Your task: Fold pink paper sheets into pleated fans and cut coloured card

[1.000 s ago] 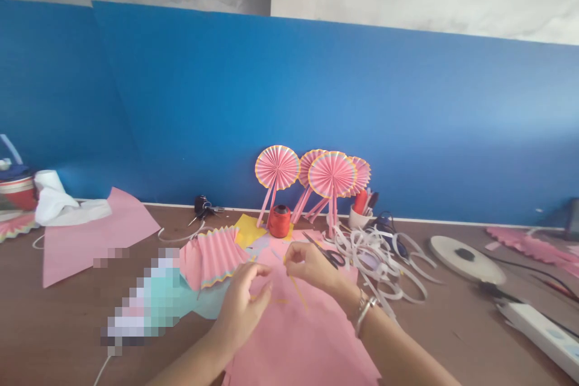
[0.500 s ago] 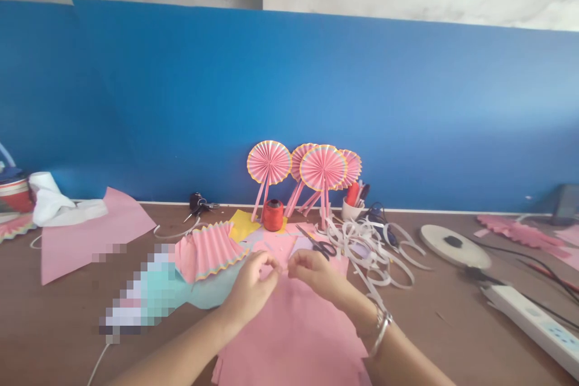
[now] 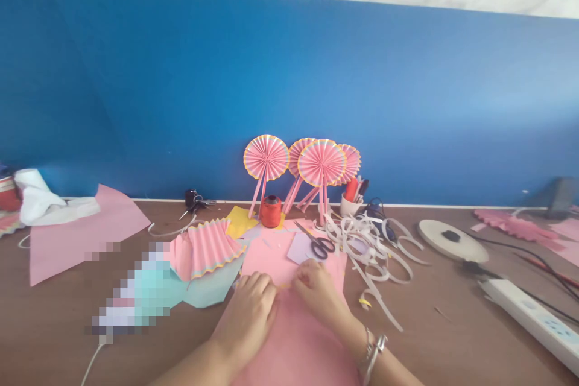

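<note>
Both of my hands rest side by side on a large pink paper sheet at the front of the table. My left hand lies on the sheet with its fingers slightly curled. My right hand presses just beside it, and a thin yellow paper strip shows between the fingertips. Scissors with black handles lie on a lilac card just beyond my right hand. A pleated pink paper fan with a yellow edge sits left of my left hand.
Several pink paper fans on sticks stand at the back, near a red thread spool. White paper strips lie in a tangle to the right. A white power strip and a round white disc lie further right.
My hands have dropped from a raised pinch onto the pink sheet. The sheet's top edge now shows the lilac card and scissors more fully, and the whole view has tilted slightly.
</note>
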Available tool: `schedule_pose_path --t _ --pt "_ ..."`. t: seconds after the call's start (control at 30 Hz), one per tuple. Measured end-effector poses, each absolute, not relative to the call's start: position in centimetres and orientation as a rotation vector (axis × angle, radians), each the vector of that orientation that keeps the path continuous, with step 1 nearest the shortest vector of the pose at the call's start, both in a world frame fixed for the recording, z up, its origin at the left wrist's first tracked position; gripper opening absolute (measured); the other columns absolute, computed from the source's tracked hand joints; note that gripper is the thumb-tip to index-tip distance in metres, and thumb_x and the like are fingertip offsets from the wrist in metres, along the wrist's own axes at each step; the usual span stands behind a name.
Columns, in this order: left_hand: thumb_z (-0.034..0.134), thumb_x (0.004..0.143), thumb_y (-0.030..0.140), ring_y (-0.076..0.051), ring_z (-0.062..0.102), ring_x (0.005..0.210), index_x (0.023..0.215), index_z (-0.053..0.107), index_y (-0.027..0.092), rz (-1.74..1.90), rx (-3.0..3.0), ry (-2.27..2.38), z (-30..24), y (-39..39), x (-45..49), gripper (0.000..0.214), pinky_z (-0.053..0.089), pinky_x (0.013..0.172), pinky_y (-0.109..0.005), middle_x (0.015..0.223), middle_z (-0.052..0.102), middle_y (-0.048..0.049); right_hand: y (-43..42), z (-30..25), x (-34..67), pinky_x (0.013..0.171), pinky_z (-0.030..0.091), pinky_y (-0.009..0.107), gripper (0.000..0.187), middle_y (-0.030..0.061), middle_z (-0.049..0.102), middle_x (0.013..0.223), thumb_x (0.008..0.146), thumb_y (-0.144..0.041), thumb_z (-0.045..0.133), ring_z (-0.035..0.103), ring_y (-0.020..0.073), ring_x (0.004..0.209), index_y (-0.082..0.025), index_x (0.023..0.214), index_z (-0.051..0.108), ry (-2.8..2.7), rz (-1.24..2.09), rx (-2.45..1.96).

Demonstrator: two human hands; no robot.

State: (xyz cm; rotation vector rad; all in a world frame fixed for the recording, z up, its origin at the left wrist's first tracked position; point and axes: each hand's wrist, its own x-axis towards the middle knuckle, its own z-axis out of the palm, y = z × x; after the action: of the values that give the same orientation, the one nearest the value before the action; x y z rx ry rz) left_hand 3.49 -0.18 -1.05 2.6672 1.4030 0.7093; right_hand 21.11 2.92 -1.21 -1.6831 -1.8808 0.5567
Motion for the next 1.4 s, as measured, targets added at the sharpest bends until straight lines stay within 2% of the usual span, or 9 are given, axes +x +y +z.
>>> schedule_pose_path --t 0.23,0.47,1.0,1.4 --pt "0.046 0.082 0.008 -0.020 0.052 0.080 0.079 0.053 0.019 0.695 2.574 1.443 -1.22 0.19 3.52 0.014 0.036 0.074 -0.033 0.080 0.056 -0.0010 2.70 -1.20 20.38 0.062 0.038 0.025 0.020 0.0042 0.058 0.074 0.070 -0.014 0.046 0.053 0.0170 0.073 -0.018 0.051 0.047 -1.883 0.476 -1.781" --pt "0.050 0.079 0.008 -0.021 0.052 0.083 0.081 0.053 0.020 0.683 2.509 1.460 -0.95 0.17 3.55 0.013 0.036 0.075 -0.034 0.082 0.056 -0.0009 2.82 -1.36 20.42 0.066 0.038 0.027 0.020 0.0044 0.060 0.075 0.069 -0.014 0.047 0.053 0.0178 0.074 -0.018 0.049 0.049 -1.889 0.463 -1.799" --pt "0.049 0.082 0.010 -0.021 0.050 0.083 0.079 0.054 0.019 0.674 2.512 1.457 -1.08 0.14 3.51 0.011 0.036 0.076 -0.034 0.082 0.056 -0.0017 2.75 -1.22 20.24 0.066 0.037 0.026 0.017 0.0045 0.059 0.079 0.068 -0.014 0.047 0.052 0.0175 0.077 -0.017 0.051 0.051 -1.867 0.505 -1.853" --pt "0.046 0.087 0.014 -0.022 0.051 0.091 0.103 0.061 0.024 0.631 2.553 1.420 -1.11 0.04 3.39 0.024 0.036 0.080 -0.036 0.089 0.058 -0.0032 2.64 -0.83 20.06 0.068 0.036 0.026 0.016 0.0045 0.059 0.079 0.066 -0.012 0.048 0.051 0.0184 0.078 -0.018 0.050 0.050 -1.833 0.516 -1.882"
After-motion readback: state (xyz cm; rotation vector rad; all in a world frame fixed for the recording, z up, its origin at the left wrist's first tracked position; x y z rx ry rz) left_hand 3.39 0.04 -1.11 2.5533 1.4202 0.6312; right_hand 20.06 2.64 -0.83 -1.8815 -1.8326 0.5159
